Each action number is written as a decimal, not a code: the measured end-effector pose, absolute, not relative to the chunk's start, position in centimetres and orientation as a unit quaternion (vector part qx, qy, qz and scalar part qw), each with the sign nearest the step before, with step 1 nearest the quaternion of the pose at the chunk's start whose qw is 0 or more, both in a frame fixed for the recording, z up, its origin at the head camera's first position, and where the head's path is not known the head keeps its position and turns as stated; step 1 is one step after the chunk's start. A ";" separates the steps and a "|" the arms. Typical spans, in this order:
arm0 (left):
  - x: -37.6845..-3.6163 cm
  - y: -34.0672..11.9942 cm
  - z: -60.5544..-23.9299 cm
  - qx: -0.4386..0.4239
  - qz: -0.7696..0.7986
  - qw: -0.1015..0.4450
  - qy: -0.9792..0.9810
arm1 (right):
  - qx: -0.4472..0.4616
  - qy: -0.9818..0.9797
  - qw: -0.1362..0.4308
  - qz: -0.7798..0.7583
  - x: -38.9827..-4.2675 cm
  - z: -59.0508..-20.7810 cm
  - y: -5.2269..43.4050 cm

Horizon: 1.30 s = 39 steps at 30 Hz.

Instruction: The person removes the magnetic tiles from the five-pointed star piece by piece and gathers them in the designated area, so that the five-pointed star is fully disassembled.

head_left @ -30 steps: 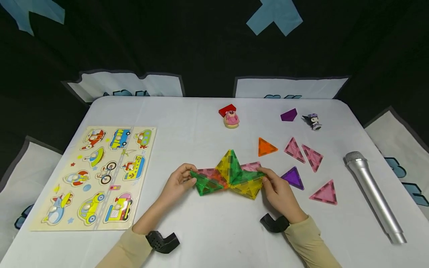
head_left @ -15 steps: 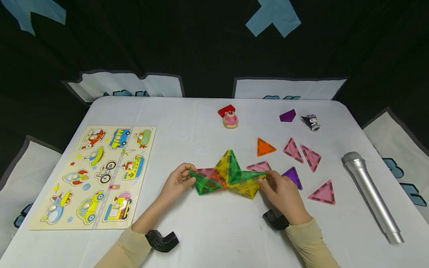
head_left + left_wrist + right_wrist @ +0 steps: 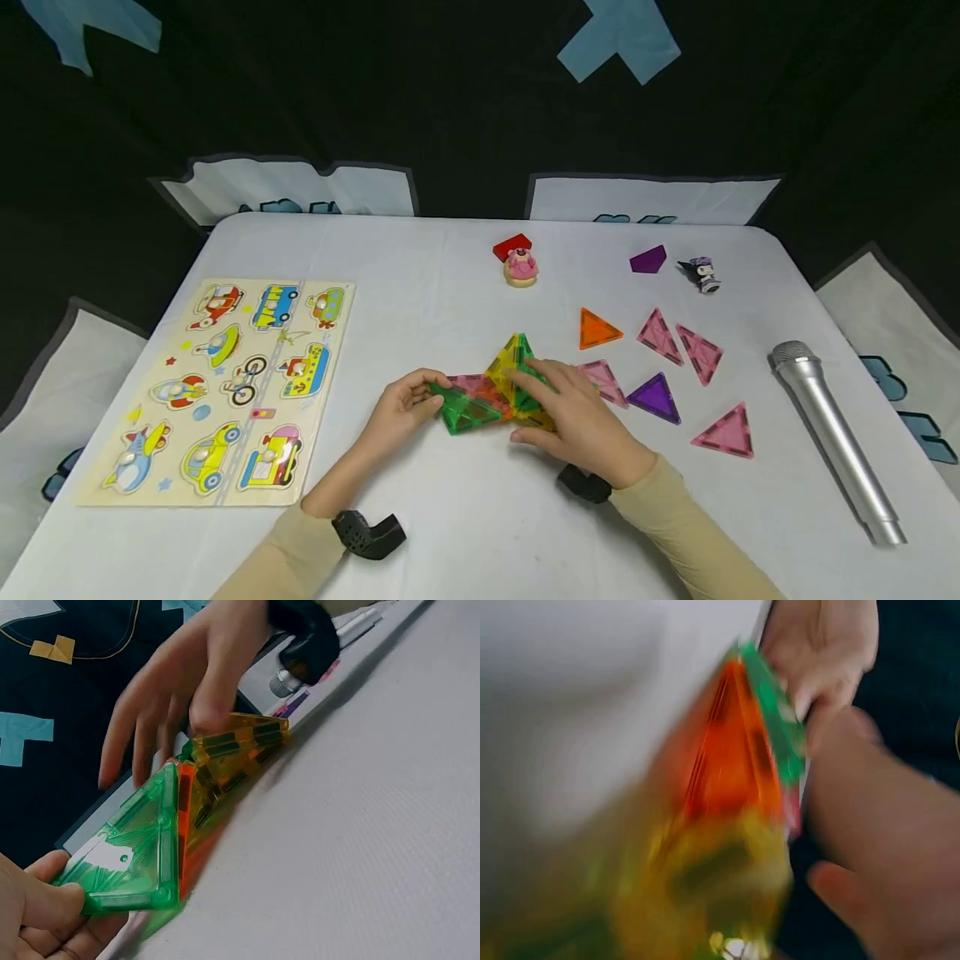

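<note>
A built shape of translucent magnetic tiles (image 3: 495, 393) — green, yellow, orange and pink — sits on the white table (image 3: 480, 525) between the two hands. The left hand (image 3: 403, 408) has a narrow grip, pinching the outer corner of a green triangular tile (image 3: 127, 855) between thumb and fingers. The right hand (image 3: 576, 417) has a wide grip, its fingers loosely extended over the green-and-yellow peak; whether they touch it I cannot tell, and the right wrist view is blurred.

Just beside the right hand lies a pink triangular tile (image 3: 603, 383), partly hidden by it, with a purple triangular tile (image 3: 656, 400) next to that. An orange triangular tile (image 3: 597, 329) lies farther back. The silver microphone (image 3: 840, 442) lies well apart at the right — the wooden peg puzzle (image 3: 266, 343) at the left.
</note>
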<state>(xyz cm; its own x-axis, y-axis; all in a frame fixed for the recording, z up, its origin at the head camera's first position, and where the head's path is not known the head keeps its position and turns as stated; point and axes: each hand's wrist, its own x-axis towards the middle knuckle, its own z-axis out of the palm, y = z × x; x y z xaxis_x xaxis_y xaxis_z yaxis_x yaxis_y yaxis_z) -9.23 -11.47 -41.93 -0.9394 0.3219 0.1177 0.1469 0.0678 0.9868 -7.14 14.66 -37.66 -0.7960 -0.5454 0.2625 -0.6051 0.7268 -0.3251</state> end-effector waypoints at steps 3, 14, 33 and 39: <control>-9.3 -11.2 -42.1 0.167 0.663 0.071 0.726 | 0.315 -0.931 0.052 0.176 -7.8 -38.3 13.6; -9.0 -11.6 -41.9 0.172 0.644 0.124 0.735 | 0.268 -0.915 0.058 0.295 -7.1 -40.2 13.5; -9.3 -13.5 -40.1 0.185 0.673 0.281 0.658 | 0.272 -0.903 0.109 0.314 -4.3 -40.4 13.3; -10.5 -14.4 -37.0 0.124 0.639 0.281 0.705 | 0.263 -0.902 0.101 0.328 -4.3 -40.6 13.4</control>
